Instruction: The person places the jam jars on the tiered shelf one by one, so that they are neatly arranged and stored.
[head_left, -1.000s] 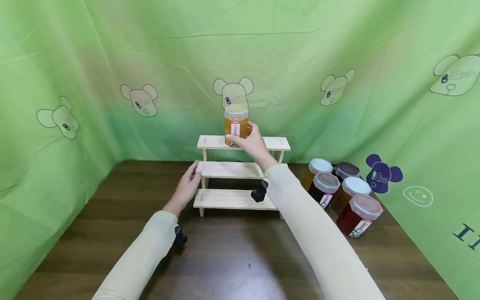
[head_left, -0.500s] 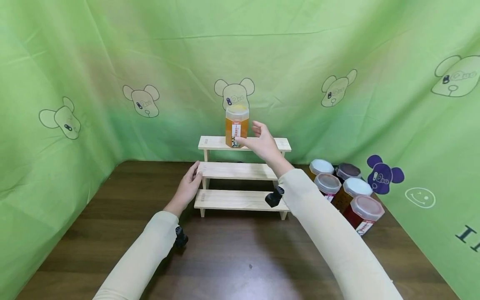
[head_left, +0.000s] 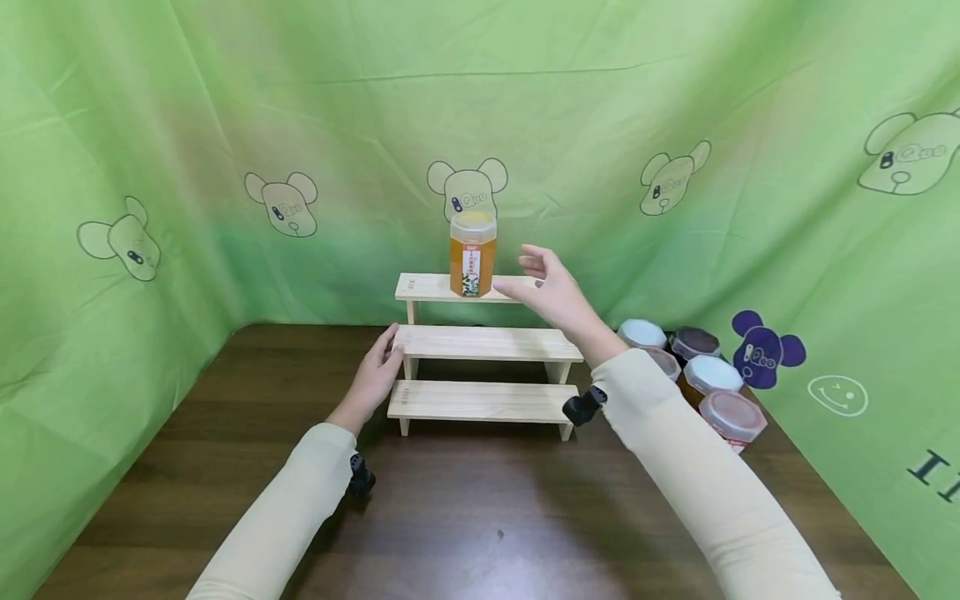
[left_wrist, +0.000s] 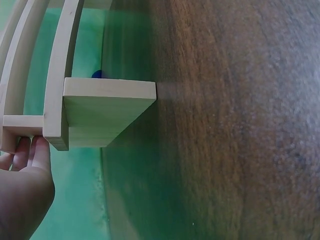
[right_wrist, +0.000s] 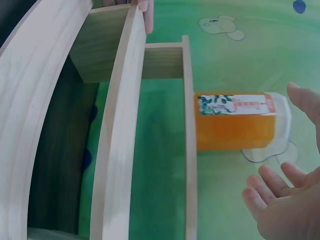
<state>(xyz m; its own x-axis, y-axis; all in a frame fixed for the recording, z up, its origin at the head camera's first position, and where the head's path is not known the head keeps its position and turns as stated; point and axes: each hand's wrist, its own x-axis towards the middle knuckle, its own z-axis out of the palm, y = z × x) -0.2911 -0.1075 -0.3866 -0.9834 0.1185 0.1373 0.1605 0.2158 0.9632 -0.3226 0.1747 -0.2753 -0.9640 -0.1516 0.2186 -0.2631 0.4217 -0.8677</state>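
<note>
A jar [head_left: 472, 265] of orange contents with a clear lid and a red-and-white label stands upright on the top tier of a three-tier wooden stand [head_left: 483, 401]. To its right, my right hand [head_left: 557, 292] is apart from it, thumb and fingers spread and holding nothing. The right wrist view also shows a gap between the hand [right_wrist: 290, 200] and the jar [right_wrist: 235, 131]. At the stand's left side, my left hand [head_left: 375, 372] grips the end of the middle tier. Its fingers [left_wrist: 40, 152] lie against the wood there in the left wrist view.
Several lidded jars [head_left: 712, 375] stand grouped on the brown table [head_left: 450, 517] to the right, partly hidden behind my right sleeve [head_left: 697, 467]. A green cloth [head_left: 360, 117] printed with bear heads hangs behind and at both sides.
My right hand has let go of the orange jar and drawn away to the right. The jar stays on the top tier. My left hand keeps its place on the stand.
</note>
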